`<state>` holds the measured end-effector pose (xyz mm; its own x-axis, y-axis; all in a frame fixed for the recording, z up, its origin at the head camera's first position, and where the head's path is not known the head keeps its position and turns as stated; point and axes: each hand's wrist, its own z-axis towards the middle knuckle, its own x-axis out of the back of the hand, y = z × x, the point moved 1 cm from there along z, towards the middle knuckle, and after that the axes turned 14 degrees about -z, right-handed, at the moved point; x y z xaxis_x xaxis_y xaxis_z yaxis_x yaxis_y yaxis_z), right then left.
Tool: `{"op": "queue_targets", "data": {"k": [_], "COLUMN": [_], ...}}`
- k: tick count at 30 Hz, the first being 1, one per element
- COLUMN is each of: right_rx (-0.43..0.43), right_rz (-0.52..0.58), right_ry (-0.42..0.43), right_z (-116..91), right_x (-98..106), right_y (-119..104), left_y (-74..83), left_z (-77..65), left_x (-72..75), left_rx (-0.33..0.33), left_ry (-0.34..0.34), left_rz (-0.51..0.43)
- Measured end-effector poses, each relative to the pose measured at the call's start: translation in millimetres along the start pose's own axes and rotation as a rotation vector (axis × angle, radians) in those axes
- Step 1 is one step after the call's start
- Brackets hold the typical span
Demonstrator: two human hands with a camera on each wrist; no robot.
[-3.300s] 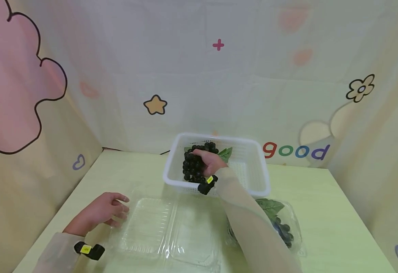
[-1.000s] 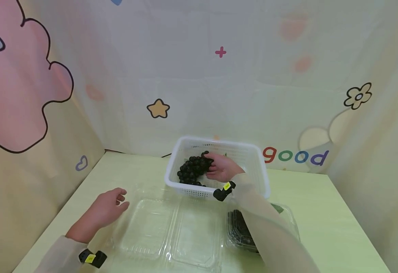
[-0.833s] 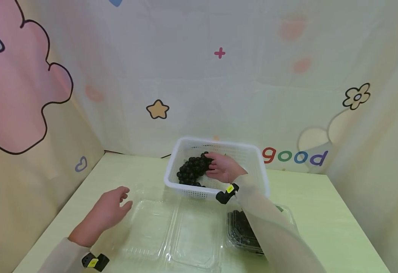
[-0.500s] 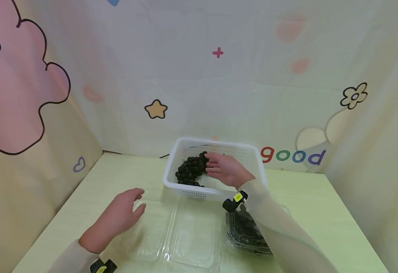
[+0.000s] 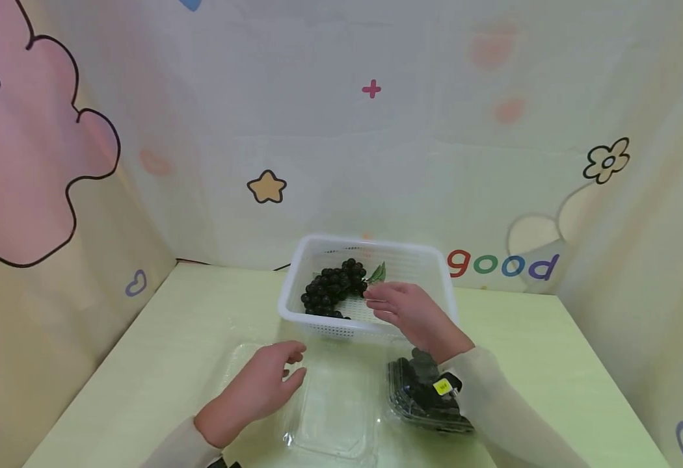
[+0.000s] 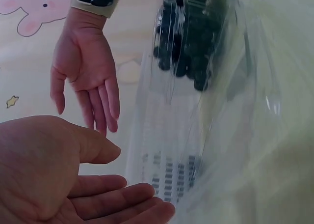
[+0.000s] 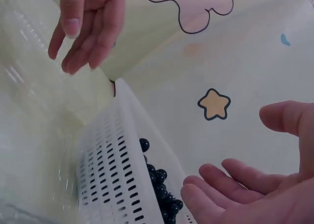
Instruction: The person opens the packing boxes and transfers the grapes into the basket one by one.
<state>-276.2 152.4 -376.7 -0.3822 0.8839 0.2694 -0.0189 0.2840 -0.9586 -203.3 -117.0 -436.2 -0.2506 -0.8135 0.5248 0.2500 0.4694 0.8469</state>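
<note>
A bunch of dark grapes [image 5: 332,286] with a green leaf [image 5: 378,272] lies in the left part of a white perforated basket [image 5: 435,279]. My right hand [image 5: 414,318] hovers over the basket's front rim, fingers extended and apart from the grapes. My left hand [image 5: 259,387] is above an opened clear plastic clamshell box [image 5: 335,416], its fingers loosely bent and holding nothing. Both palms show bare in the left wrist view, where the left hand [image 6: 73,180] is nearest. To the right stands another clear box [image 5: 426,396] with dark grapes inside, partly covered by my right wrist.
The basket is close to the back curtain [image 5: 341,130], which carries printed figures. Curtains also flank the pale table [image 5: 552,377] left and right. In the right wrist view the basket's slotted wall [image 7: 108,170] rises beside the clear plastic.
My right hand has let go of the grapes and drawn back toward the basket's front rim. The left hand has moved rightward over the clear clamshell box.
</note>
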Motion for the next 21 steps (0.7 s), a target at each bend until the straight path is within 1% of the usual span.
{"op": "queue_targets", "data": {"k": [2,4,8,12,14,17,19,21], "right_rx": [0.001,-0.020,-0.041,-0.030,-0.002,0.032,0.073,0.125], "right_rz": [-0.062,-0.136,-0.270,-0.375,-0.408,-0.444,-0.505,-0.594], "right_ry": [0.034,0.077,0.131,0.162,0.165,0.157,0.166,0.189], "right_z": [-8,-16,-34,-54,-62,-72,-77,-82], "right_x": [-1,-2,-5,-8,-11,-14,-15,-16], "right_y": [4,8,17,26,32,40,45,50], "left_y": [2.4,5.0,10.7,17.2,20.0,23.1,23.3,23.3], "left_z": [3.7,6.8,13.4,21.2,24.8,28.8,30.6,31.4], "left_x": [-10.1,-19.2,-35.6,-49.8,-56.4,-64.9,-69.9,-73.6], "left_rx": [-0.013,-0.028,-0.049,-0.049,-0.047,-0.064,-0.061,-0.040], "left_ry": [-0.040,-0.068,-0.098,-0.118,-0.132,-0.140,-0.146,-0.158], "left_rz": [-0.035,-0.055,-0.074,-0.110,-0.127,-0.159,-0.206,-0.273]}}
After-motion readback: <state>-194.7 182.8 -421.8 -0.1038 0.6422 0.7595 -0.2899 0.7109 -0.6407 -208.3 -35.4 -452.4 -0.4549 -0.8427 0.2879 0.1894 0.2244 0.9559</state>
